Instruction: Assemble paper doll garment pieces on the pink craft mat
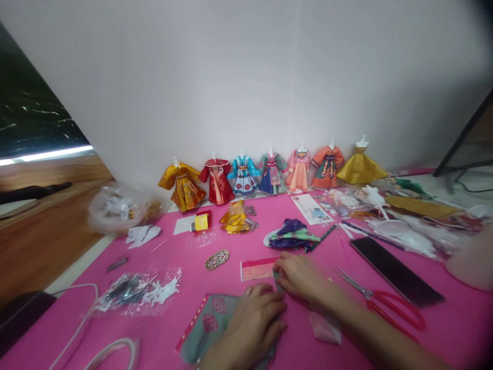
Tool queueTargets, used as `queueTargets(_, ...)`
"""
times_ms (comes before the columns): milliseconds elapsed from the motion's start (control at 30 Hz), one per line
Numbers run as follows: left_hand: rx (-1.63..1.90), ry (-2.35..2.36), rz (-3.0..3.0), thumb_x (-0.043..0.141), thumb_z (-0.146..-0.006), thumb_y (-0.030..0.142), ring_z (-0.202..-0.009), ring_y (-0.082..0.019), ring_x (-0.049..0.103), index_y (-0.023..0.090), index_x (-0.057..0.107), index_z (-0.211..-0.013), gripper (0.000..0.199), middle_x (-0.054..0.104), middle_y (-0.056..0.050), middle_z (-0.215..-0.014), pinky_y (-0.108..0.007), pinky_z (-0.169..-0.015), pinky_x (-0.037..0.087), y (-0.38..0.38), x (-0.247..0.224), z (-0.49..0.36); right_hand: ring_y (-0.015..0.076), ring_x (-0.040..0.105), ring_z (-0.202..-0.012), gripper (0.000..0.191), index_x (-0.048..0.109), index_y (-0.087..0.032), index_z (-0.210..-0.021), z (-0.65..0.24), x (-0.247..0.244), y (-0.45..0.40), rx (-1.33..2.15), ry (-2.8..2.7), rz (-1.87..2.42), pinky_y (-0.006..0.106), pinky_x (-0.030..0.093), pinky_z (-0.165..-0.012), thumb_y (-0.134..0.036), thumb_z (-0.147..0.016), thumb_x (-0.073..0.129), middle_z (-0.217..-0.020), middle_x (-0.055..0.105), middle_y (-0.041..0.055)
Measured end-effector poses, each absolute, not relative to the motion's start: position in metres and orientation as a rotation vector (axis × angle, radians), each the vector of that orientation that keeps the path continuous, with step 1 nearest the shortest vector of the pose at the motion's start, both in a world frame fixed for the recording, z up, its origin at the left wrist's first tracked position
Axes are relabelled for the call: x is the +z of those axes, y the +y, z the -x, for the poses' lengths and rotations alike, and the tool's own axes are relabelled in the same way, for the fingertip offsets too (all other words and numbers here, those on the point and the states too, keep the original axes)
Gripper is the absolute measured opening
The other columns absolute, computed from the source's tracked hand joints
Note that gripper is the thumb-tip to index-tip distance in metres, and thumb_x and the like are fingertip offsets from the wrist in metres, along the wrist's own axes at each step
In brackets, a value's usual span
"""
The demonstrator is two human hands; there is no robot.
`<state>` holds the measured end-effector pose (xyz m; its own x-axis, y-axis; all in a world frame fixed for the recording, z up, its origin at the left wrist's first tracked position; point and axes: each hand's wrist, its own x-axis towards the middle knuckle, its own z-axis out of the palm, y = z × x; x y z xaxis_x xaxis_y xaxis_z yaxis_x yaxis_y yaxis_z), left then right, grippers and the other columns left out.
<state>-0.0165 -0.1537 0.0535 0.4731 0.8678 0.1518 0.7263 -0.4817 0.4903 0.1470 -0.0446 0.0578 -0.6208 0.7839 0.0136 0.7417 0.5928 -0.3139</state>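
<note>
head view: left hand (256, 321) is resting palm down over grey-green fabric (208, 324), its fingers loosely bent; whether they are gripping cannot be told. right hand (295, 275) is meeting it from the other side, fingers bent and drawn together at a grey-green edge; a firm pinch is not showing clearly. main fabric piece is lying on pink table (150, 334), partly under the left hand, with its red-trimmed edge facing outward. pink strip (256, 269) is lying just beyond the fingers. scissors (368, 294) are lying with blades apart, near phone (395, 270).
</note>
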Motion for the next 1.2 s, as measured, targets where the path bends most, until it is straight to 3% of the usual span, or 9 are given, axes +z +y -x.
queueTargets(333,0.531,1.341,-2.367,0.057,-0.096,0.029,-0.116,-0.025,0.053,0.025,0.064,-0.123,0.027,0.067,-0.003,-0.127,-0.043,-0.101,0.044,-0.155,0.051,0.018,0.0204,0.066,-0.092,0.023,0.076,-0.02,-0.095,-0.184,0.074,-0.024,0.412,-2.525,1.407,0.026,0.039,-0.073,-0.019,-0.087,0.055,-0.099,0.073,0.0069)
queueTargets(467,0.529,1.351,-2.348,0.058,-0.096,0.027,-0.117,-0.025,0.053,0.025,0.065,-0.119,0.024,0.066,-0.002,-0.129,-0.046,-0.103,0.043,-0.154,0.051,0.017,0.0224,0.067,-0.081,0.02,0.076,-0.018,-0.084,-0.217,0.075,-0.002,0.426,-2.459,1.613,0.027,0.035,-0.064,-0.014,-0.081,0.057,-0.087,0.075,0.0076)
queueTargets(667,0.59,1.346,-2.329,0.057,-0.096,0.024,-0.115,-0.025,0.055,0.024,0.066,-0.113,0.02,0.066,-0.004,-0.126,-0.045,-0.101,0.044,-0.152,0.048,0.018,0.0185,0.067,-0.072,0.016,0.075,-0.019,-0.072,-0.232,0.065,0.003,0.587,-2.479,1.695,0.024,0.033,-0.058,-0.011,-0.074,0.061,-0.075,0.075,0.0046)
queueTargets(900,0.782,1.338,-2.24,0.049,-0.1,0.025,-0.107,-0.021,0.059,0.024,0.067,-0.106,0.019,0.069,-0.004,-0.111,-0.039,-0.096,0.045,-0.147,0.043,0.022,0.0146,0.053,-0.05,0.02,0.061,-0.017,-0.052,-0.214,0.06,-0.01,0.725,-2.383,1.683,0.025,0.026,-0.051,-0.012,-0.071,0.064,-0.048,0.059,0.0012)
queueTargets(1000,0.895,1.334,-2.118,0.048,-0.1,0.027,-0.102,-0.02,0.061,0.023,0.068,-0.102,0.02,0.07,-0.004,-0.105,-0.036,-0.093,0.047,-0.147,0.042,0.023,0.0157,0.054,-0.055,0.016,0.062,-0.018,-0.057,-0.206,0.065,-0.014,0.75,-2.268,1.526,0.026,0.029,-0.053,-0.014,-0.072,0.062,-0.055,0.061,0.0021)
queueTargets(1100,1.007,1.339,-1.954,0.048,-0.1,0.031,-0.098,-0.02,0.062,0.022,0.068,-0.098,0.022,0.069,-0.005,-0.099,-0.035,-0.09,0.047,-0.147,0.039,0.024,0.0173,0.056,-0.065,0.012,0.066,-0.019,-0.069,-0.194,0.073,-0.021,0.873,-2.146,1.277,0.025,0.036,-0.058,-0.026,-0.078,0.062,-0.068,0.065,0.0032)
queueTargets(1200,1.143,1.405,-1.737,0.053,-0.097,0.035,-0.1,-0.021,0.061,0.021,0.065,-0.105,0.02,0.068,-0.006,-0.105,-0.035,-0.09,0.045,-0.146,0.035,0.026,0.0158,0.054,-0.063,0.018,0.067,-0.018,-0.074,-0.176,0.074,-0.034,1.088,-2.036,1.089,0.025,0.038,-0.056,-0.035,-0.079,0.062,-0.07,0.064,0.0025)
